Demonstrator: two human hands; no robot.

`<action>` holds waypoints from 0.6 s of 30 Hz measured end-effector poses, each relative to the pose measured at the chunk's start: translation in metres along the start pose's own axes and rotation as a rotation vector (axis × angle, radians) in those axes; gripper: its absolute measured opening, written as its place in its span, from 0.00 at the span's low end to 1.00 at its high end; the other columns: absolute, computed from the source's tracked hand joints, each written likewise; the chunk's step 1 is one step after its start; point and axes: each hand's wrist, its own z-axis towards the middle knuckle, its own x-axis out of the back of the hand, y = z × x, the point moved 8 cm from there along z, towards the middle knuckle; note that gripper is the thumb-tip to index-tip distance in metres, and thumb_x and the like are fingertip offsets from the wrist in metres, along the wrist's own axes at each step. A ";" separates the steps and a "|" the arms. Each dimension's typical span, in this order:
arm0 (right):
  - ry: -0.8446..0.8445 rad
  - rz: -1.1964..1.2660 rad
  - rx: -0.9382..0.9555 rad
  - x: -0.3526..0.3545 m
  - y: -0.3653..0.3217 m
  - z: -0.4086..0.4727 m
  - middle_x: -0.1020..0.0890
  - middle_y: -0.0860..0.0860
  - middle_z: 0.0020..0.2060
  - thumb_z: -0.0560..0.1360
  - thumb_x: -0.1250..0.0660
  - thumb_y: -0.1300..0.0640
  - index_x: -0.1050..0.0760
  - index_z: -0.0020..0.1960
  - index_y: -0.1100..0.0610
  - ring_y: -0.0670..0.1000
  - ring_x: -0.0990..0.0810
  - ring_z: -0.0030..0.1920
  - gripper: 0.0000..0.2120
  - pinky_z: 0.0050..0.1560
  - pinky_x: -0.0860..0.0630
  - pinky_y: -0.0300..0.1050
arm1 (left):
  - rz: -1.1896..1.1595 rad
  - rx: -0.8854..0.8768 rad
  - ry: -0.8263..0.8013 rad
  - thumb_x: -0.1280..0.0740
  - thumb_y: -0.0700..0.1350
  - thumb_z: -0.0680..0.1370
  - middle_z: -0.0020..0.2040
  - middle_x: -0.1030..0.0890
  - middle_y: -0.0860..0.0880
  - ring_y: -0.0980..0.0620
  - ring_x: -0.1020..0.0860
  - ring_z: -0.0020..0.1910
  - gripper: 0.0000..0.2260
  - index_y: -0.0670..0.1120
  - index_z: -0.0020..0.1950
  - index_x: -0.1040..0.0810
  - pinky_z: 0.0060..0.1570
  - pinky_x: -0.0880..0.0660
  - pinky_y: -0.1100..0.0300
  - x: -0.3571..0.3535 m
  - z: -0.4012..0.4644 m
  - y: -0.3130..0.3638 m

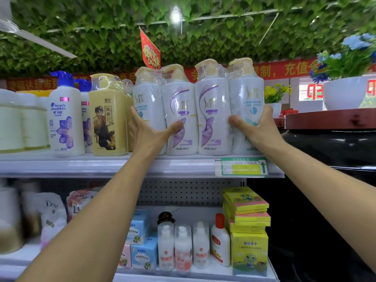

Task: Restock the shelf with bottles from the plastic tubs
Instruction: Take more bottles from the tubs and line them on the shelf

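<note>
Head view, top shelf (105, 165). Far left, head & shoulders bottle (66, 117), then yellow bottle (107, 117). Left hand (151, 132) grasps the left wrapped pair of white bottles (162, 112); right hand (256, 127) grasps the right wrapped pair (227, 110). Both packs stand upright on the shelf, touching.

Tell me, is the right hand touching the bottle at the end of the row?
Touching. The head view shows the right hand wrapped around the end bottle, thumb pressed on its front.

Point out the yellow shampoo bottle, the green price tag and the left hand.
yellow shampoo bottle (107, 119), head view, front label.
green price tag (243, 166), head view, tag centre.
left hand (151, 133), head view, back of hand.
</note>
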 end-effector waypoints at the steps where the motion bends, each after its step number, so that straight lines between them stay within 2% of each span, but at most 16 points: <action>1: -0.006 0.001 -0.003 0.000 0.001 0.000 0.24 0.48 0.56 0.66 0.23 0.46 0.40 0.66 0.55 0.41 0.23 0.51 0.38 0.44 0.27 0.34 | 0.002 0.004 -0.005 0.25 0.68 0.62 0.80 0.51 0.47 0.48 0.48 0.78 0.63 0.49 0.80 0.63 0.75 0.48 0.49 0.000 0.000 0.000; 7: -0.013 -0.008 -0.003 0.000 0.003 0.003 0.25 0.50 0.59 0.65 0.22 0.43 0.41 0.67 0.55 0.48 0.22 0.55 0.41 0.47 0.26 0.37 | 0.005 0.019 0.003 0.25 0.69 0.61 0.79 0.51 0.47 0.48 0.47 0.78 0.63 0.50 0.80 0.63 0.74 0.46 0.49 0.000 0.000 -0.001; 13: -0.015 -0.061 -0.010 0.001 0.006 0.005 0.26 0.52 0.61 0.64 0.23 0.40 0.42 0.65 0.54 0.50 0.23 0.57 0.41 0.52 0.23 0.46 | 0.015 0.017 -0.001 0.25 0.69 0.62 0.80 0.51 0.46 0.48 0.48 0.78 0.63 0.50 0.80 0.63 0.74 0.46 0.48 0.000 -0.002 0.000; 15: -0.031 -0.091 -0.045 0.001 0.007 0.005 0.27 0.52 0.61 0.62 0.24 0.36 0.43 0.64 0.52 0.52 0.23 0.57 0.42 0.52 0.20 0.52 | 0.015 0.021 -0.014 0.25 0.69 0.62 0.80 0.52 0.46 0.48 0.50 0.79 0.63 0.50 0.80 0.64 0.75 0.48 0.48 -0.001 -0.004 0.001; 18: -0.042 -0.150 -0.102 0.002 0.007 0.004 0.27 0.53 0.61 0.65 0.25 0.37 0.43 0.68 0.56 0.53 0.23 0.57 0.43 0.54 0.20 0.54 | 0.013 0.034 -0.036 0.25 0.70 0.62 0.80 0.54 0.45 0.47 0.51 0.79 0.63 0.50 0.80 0.65 0.75 0.49 0.47 -0.002 -0.004 0.000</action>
